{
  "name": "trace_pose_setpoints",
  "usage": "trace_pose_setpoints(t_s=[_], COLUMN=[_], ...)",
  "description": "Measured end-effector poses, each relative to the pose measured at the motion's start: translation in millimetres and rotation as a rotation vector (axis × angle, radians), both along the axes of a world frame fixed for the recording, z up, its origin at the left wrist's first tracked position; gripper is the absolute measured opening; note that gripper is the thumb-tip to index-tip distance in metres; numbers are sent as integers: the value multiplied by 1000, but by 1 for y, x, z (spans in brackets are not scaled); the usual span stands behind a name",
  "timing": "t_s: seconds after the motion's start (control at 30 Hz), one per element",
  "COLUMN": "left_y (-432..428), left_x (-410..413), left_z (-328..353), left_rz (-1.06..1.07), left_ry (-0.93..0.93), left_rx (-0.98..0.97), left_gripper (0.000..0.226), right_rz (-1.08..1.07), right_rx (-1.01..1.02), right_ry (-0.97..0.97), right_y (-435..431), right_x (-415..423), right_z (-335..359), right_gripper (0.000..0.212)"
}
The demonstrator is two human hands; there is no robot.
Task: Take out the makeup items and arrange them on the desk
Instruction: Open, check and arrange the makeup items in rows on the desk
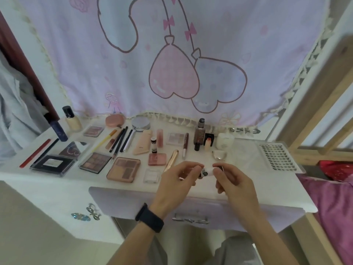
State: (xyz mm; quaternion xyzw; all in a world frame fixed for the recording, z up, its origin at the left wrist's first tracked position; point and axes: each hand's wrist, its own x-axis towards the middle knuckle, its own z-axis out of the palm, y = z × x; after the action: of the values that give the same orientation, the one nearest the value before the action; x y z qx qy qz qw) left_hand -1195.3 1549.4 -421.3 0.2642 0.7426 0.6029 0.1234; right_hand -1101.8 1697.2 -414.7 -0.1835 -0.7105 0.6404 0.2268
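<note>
Already most of the makeup lies spread over the white desk (pixel 57 190): a black compact (pixel 52 164) at nine o'clock, two brown eyeshadow palettes (pixel 124 169) toward the middle, a bunch of pencils (pixel 119 139) further back, a foundation bottle (pixel 71 119) at ten o'clock and a tray of false lashes (pixel 278 156) at three o'clock. Both hands hover over the front middle of the desk, near six o'clock, with a small item (pixel 204 172) pinched between them. The left hand (pixel 177 185), a dark band on its wrist, grips one end with thumb and fingertips; the right hand (pixel 232 183) pinches the other end. The item is dark with a silvery part, possibly a lipstick or a small tube, but it is too blurred to tell. The step in hand seems to be checking or closing this piece before it is placed. Bare desk shows just beyond the hands, around one to two o'clock, between a curved clear piece (pixel 219 155) and the lash tray. The next move calls for releasing one hand and laying the item there, in line with its neighbours, without nudging the gold tube (pixel 172 158) just beside the left hand.
</note>
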Motion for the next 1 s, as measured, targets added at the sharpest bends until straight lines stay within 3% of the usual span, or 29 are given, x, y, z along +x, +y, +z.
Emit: trace_pose_setpoints(t_s=[0.2,0.4,0.47,0.57,0.7,0.77,0.9,1.0], left_y=[-9,-17,-14,-13,-11,-6,5,5], left_x=[31,48,51,46,40,41,46,46], left_z=[-12,-23,-25,-31,-30,-29,-27,-22], left_rz=[-66,-52,-16,14,118,161,255,210], left_ry=[36,111,199,488,731,696,391,232], left_rx=[-4,-8,-41,-214,-269,-251,-213,-214], left_gripper=[15,12,21,39,45,42,52,59], right_rz=[-50,-19,-34,-41,-83,-111,-160,-122], right_rx=[-106,63,44,-57,115,220,477,557], right_ry=[-41,-130,-126,-153,-187,-179,-88,8], right_y=[-14,-27,-32,-37,-43,-47,-47,-38], right_x=[33,45,44,43,40,37,34,33], right_z=[-18,-24,-25,-19,-19,-21,-25,-29], right_gripper=[21,18,22,29,35,36,40,28])
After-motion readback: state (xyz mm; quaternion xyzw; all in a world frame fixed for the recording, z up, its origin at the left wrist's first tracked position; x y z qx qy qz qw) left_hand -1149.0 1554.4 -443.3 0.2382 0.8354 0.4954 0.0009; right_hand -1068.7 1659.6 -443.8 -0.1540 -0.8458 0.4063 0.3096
